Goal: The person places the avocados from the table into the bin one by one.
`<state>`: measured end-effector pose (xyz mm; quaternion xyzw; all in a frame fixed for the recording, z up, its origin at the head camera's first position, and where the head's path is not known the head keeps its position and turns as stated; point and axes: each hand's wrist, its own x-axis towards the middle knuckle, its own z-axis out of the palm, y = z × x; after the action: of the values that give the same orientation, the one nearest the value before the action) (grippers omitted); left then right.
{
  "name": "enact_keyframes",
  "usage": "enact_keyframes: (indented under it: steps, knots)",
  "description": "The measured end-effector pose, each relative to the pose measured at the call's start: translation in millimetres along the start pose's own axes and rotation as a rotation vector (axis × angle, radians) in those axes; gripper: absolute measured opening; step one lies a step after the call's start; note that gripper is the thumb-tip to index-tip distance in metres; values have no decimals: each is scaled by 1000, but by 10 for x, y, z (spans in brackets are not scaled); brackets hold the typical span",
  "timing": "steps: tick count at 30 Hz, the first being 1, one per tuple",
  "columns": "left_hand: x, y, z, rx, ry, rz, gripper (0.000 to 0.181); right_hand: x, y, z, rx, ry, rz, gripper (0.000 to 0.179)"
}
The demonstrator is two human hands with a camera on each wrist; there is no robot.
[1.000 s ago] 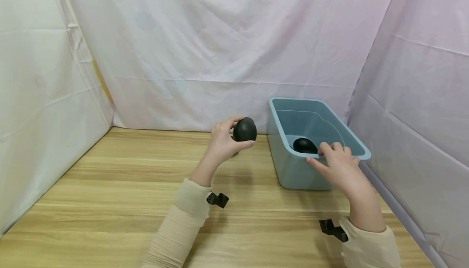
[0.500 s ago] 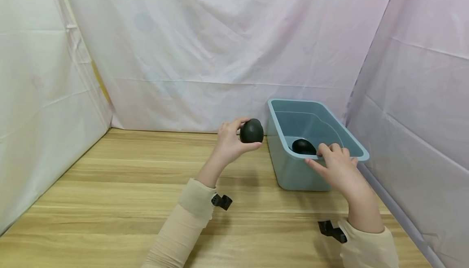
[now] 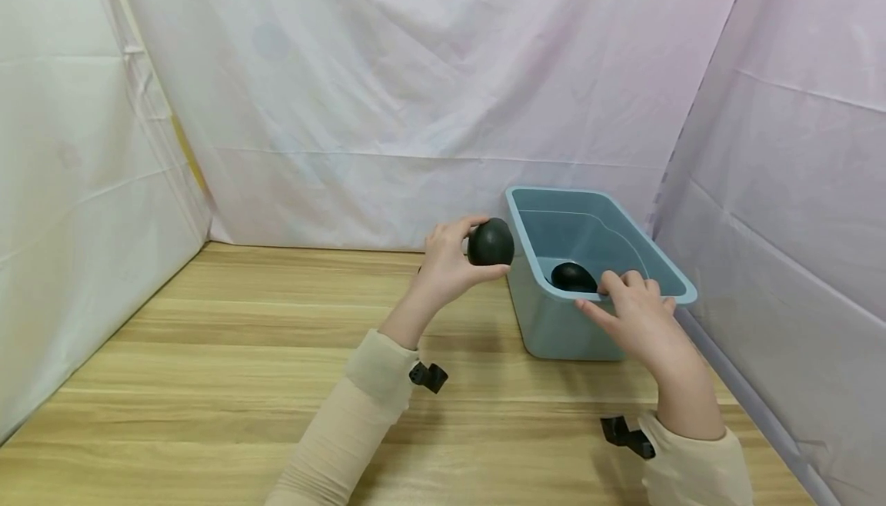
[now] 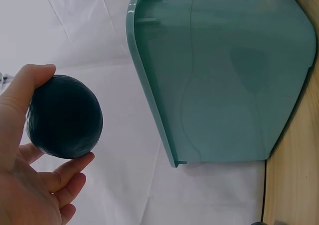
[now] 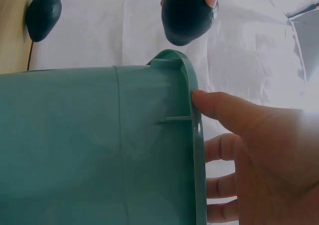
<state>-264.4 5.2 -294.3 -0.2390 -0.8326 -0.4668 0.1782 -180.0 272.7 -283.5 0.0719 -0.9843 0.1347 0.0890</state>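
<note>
My left hand (image 3: 446, 261) holds a dark avocado (image 3: 491, 242) between thumb and fingers, up above the table and just left of the blue-green plastic bin (image 3: 567, 335). In the left wrist view the same avocado (image 4: 65, 116) appears beside the bin's rim (image 4: 149, 93). The near rim of the bin is gripped by my right hand (image 3: 640, 325), thumb on the outside and fingers hooked over the inside. A second avocado (image 3: 573, 277) lies inside the bin close to those fingers.
Another avocado (image 5: 44, 16) rests on the wooden table (image 3: 242, 383), seen in the right wrist view and mostly hidden behind my left hand in the head view. White cloth (image 3: 374, 91) hangs along the back and both sides. The bin stands near the right cloth wall.
My left hand has carried its avocado to the right, toward the bin's left rim. The right hand keeps its grip on the near rim.
</note>
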Motion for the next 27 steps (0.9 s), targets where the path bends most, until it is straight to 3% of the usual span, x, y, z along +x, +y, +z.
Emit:
enact_keyframes:
  steps: [13, 27]
  knots:
    - [81, 107, 139, -5, -30, 58, 73, -6, 1, -6, 1, -7, 3, 51]
    - [172, 167, 375, -29, -49, 29, 72, -5, -2, -12, 2, -4, 0, 45]
